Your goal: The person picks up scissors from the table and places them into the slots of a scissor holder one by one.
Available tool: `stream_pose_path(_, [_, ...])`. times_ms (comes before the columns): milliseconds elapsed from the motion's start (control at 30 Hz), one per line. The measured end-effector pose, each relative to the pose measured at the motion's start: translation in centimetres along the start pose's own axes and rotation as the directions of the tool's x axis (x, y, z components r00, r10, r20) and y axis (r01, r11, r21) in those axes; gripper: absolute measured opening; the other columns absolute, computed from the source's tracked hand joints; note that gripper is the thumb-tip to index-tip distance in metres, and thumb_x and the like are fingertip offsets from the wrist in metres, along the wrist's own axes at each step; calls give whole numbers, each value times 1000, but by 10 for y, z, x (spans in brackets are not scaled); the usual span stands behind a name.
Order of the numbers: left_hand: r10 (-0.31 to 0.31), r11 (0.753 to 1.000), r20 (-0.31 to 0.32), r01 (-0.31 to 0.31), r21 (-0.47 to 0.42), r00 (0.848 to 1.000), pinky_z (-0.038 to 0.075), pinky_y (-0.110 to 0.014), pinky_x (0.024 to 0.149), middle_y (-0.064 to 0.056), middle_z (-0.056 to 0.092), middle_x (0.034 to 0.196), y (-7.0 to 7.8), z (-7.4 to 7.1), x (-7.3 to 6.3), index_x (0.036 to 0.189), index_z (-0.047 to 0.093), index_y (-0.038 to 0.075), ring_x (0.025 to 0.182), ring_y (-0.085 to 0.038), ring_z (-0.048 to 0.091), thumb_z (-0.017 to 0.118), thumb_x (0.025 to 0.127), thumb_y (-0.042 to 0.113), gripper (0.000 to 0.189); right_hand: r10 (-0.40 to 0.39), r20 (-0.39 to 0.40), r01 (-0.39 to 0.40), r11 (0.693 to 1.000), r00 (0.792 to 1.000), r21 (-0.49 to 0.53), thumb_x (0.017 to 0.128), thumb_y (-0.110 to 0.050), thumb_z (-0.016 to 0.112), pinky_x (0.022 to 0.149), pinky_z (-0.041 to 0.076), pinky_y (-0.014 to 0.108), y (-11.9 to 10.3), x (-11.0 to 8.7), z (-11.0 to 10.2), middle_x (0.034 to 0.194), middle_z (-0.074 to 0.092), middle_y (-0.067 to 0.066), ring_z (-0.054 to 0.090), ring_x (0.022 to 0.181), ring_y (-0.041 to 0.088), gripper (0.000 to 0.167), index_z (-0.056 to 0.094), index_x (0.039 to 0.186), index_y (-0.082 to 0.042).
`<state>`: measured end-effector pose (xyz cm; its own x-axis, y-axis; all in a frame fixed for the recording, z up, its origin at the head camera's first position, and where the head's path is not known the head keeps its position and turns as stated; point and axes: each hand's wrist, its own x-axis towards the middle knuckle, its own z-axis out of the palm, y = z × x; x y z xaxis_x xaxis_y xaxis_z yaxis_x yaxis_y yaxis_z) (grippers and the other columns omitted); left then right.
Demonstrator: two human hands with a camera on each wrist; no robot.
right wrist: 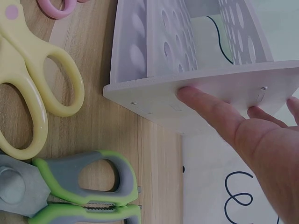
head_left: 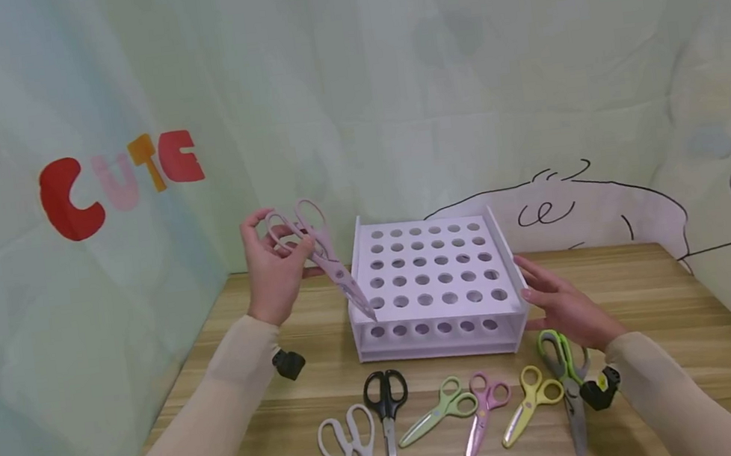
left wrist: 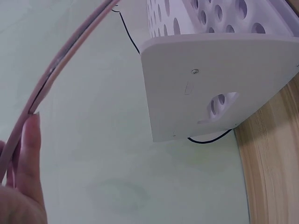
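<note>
My left hand (head_left: 276, 272) pinches a pair of pale pink scissors (head_left: 320, 244) near the handles. The blades slant down to the right, and their tip overlaps the front left holes of a white two-tier rack (head_left: 439, 308) in the head view. In the left wrist view the scissors (left wrist: 60, 60) appear edge-on, beside the rack's side panel (left wrist: 187, 107). My right hand (head_left: 567, 306) rests against the rack's right side panel (right wrist: 163, 100), its fingers extended on the outer face. Rows of round holes cover the top.
Across the wooden table before the rack lie grey-white scissors (head_left: 352, 448), black scissors (head_left: 386, 406), green scissors (head_left: 443, 409), pink-purple scissors (head_left: 482, 418), yellow scissors (head_left: 527, 413) and green-grey scissors (head_left: 569, 385). A printed cloth (head_left: 390, 90) hangs behind.
</note>
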<state>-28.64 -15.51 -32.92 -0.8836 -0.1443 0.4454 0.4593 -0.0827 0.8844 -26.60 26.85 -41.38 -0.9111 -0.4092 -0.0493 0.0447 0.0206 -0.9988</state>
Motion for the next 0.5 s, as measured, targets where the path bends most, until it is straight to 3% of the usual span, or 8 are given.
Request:
stream_pose_path(133, [39, 999, -34, -39, -4, 999, 57, -56, 63, -11, 54, 108, -3, 5, 1, 137, 29, 19, 77, -23, 62, 65, 90, -4, 64, 2, -6, -2, 1000, 1000, -7, 107, -20, 43, 97, 46, 60, 1, 0, 0, 164, -6, 17, 15, 143, 50, 66, 3, 160, -24])
stream_pose_path(333, [74, 997, -74, -73, 13, 995, 58, -52, 59, -11, 54, 108, -9, 9, 3, 135, 30, 19, 78, -26, 63, 65, 90, -4, 62, 1, -11, -1, 1000, 1000, -12, 107, -23, 44, 97, 45, 61, 0, 0, 1, 164, -5, 18, 17, 143, 50, 67, 3, 160, -25])
stream_pose_path(500, [93, 995, -69, -90, 52, 993, 59, -51, 59, -13, 53, 109, -10, 14, 2, 135, 30, 18, 79, -24, 61, 67, 90, -4, 62, -2, -16, 2, 1000, 1000, -8, 107, -23, 45, 97, 45, 61, 1, 0, 2, 164, -4, 19, 17, 143, 50, 67, 5, 160, -25])
